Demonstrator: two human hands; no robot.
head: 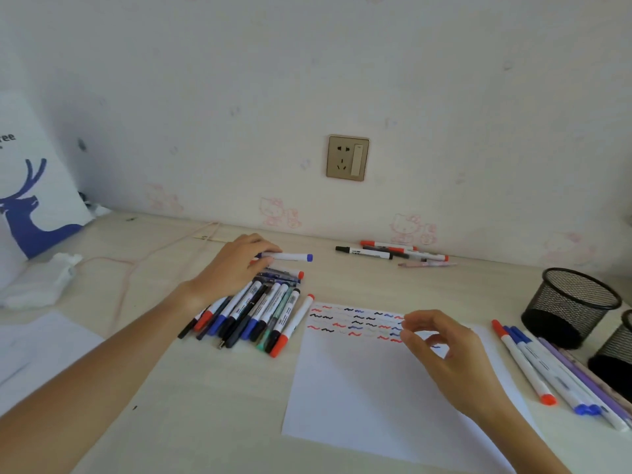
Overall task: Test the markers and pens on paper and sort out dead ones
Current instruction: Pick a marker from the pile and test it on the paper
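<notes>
A white sheet of paper [359, 388] lies in front of me, its top strip filled with red, blue and black squiggles. My left hand [232, 265] holds a white marker with a blue cap [290, 257] just above a pile of several markers and pens [253, 313] left of the paper. Over the paper's upper right part my right hand [441, 350] hovers with loosely curled fingers, holding nothing. A small group of markers [393, 253] lies by the wall. Several more pens [543, 371] lie right of the paper.
Two black mesh pen cups [567, 306] stand at the right edge. A crumpled white tissue [44, 282] and a thin pink cable [126, 268] lie at the left, beside a white bag with a blue deer [30, 200]. Another sheet [41, 340] lies at the near left.
</notes>
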